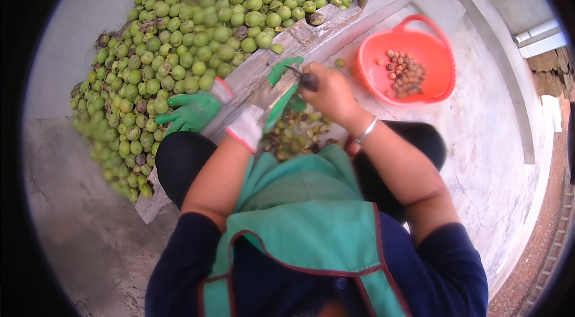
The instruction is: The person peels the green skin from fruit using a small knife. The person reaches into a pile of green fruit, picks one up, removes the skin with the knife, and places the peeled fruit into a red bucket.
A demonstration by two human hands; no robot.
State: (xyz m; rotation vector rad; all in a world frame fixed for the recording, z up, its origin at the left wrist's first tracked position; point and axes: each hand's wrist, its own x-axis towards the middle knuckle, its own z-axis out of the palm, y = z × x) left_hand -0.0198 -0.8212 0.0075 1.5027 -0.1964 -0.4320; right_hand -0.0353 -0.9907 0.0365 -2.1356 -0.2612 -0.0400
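Observation:
My left hand (pixel 278 98) wears a green-coated glove with a pale cuff. Its fingers curl in front of my lap; what they hold is hidden. Bare, with a bracelet at the wrist, my right hand (pixel 328 90) grips a small tool by its dark handle (pixel 309 82). The tool's thin metal tip (pixel 294 69) meets the left glove's fingers. Beneath both hands lie cut green husk pieces (pixel 299 131). A second green glove (pixel 194 110) rests beside my left knee, by the wooden board (pixel 248 83).
A large heap of green-husked walnuts (pixel 197 29) spreads behind the board at the far left. To the right, a red plastic basket (pixel 440 71) holds several brown walnuts (pixel 407 77). One green fruit (pixel 340 62) lies near the basket. A low ledge (pixel 497 59) runs along the right.

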